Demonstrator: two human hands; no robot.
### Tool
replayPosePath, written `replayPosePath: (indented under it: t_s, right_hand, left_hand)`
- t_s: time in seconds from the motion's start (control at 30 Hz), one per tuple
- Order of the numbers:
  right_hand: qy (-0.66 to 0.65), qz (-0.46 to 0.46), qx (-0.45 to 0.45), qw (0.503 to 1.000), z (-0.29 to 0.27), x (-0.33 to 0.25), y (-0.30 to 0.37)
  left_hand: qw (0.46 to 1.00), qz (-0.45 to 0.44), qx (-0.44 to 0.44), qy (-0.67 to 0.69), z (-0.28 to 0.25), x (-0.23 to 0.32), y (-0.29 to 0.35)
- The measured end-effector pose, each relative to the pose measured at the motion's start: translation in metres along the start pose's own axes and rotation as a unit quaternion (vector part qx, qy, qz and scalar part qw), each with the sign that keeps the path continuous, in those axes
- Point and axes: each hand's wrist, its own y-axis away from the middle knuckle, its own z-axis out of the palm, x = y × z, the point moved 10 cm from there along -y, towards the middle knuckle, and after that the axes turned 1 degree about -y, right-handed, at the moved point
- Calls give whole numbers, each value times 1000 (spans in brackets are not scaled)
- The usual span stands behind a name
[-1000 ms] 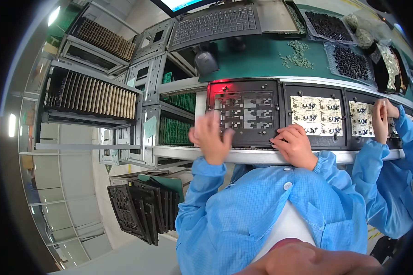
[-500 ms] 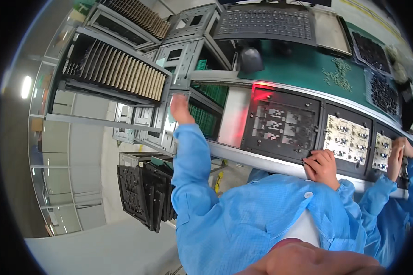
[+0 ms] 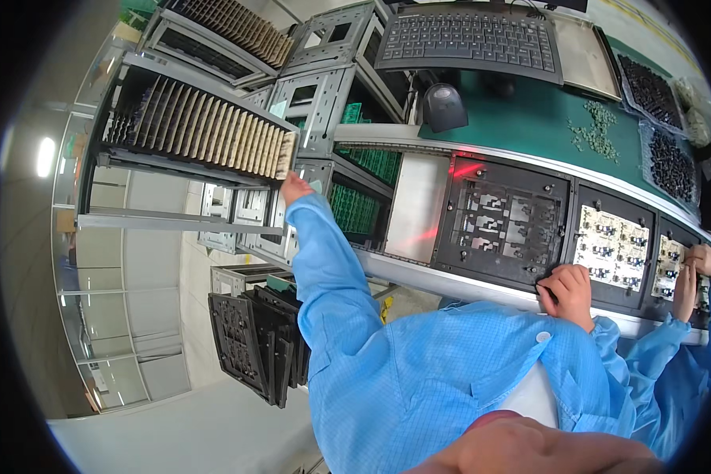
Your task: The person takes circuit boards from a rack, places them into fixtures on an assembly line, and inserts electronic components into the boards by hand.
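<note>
No wording or number can be read with certainty. Pale characters are borne by the keys of the black keyboard [image 3: 470, 41], but they are too small to be told apart. A small light mark is seen on top of the dark, rounded device [image 3: 445, 108] below it, its form blurred. A pale slip [image 3: 278, 109] is borne by a grey rack panel [image 3: 312, 118]; any writing there cannot be made out.
</note>
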Motion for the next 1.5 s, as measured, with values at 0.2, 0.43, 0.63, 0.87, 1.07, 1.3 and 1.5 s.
replayPosePath:
  t_s: [0.2,0.43,0.63,0.87,1.07,1.3,1.5]
  right_hand:
    - [-5,5,7,1000,-4,-5,-2]
    - [-2,24,23,999,-7,-2,1]
    - [0,25,23,999,-3,-3,-1]
    - [2,10,52,999,-5,-6,-2]
    - [9,11,66,998,-2,-3,3]
    - [7,4,75,997,-1,-4,4]
    - [6,-3,72,997,2,-4,2]
  left_hand:
    - [997,-47,-68,-3,0,-21,66]
    - [930,-121,-347,9,48,-26,166]
    - [916,-115,-374,-83,52,-55,317]
    - [904,-91,-399,-126,83,-88,376]
    - [891,-93,-424,-132,103,-103,390]
    - [898,-64,-418,-119,113,-105,390]
    - [899,-57,-419,-115,121,-103,393]
